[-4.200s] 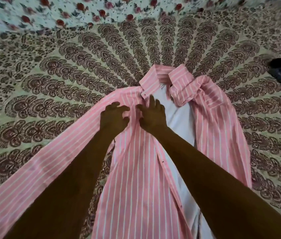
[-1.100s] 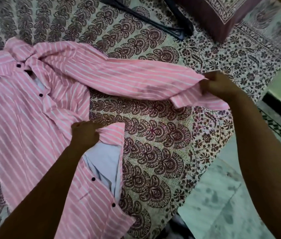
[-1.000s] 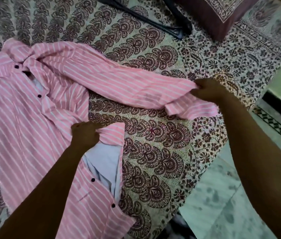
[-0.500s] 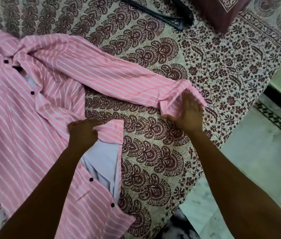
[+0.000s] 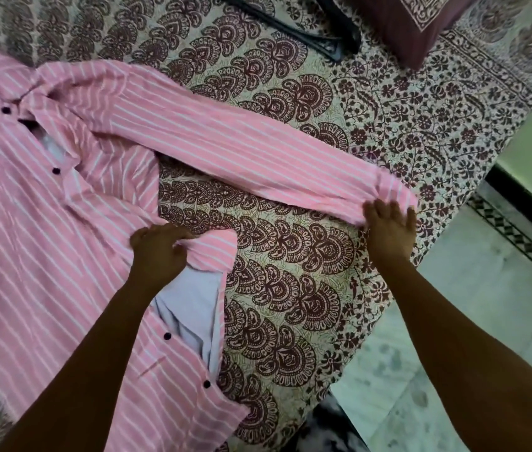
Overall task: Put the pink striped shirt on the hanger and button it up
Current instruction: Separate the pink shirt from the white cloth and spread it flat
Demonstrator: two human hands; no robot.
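The pink striped shirt [image 5: 39, 243] lies spread on the patterned bed sheet, collar at the upper left, dark buttons down its front edge. One sleeve stretches to the right across the bed. My left hand [image 5: 157, 252] is closed on the shirt's front panel edge, where the white lining shows. My right hand [image 5: 388, 226] lies flat with fingers spread on the sleeve's cuff end. The black hanger [image 5: 330, 40] rests at the top of the bed, apart from the shirt.
A dark maroon pillow [image 5: 421, 24] sits at the top right. The bed's edge runs diagonally at the right, with a pale tiled floor [image 5: 470, 321] below it and a dark patterned border strip [image 5: 519, 236] beyond.
My right hand carried the sleeve's cuff down onto the bed, let go its grip and now presses flat on it. My left hand has kept its hold on the front panel.
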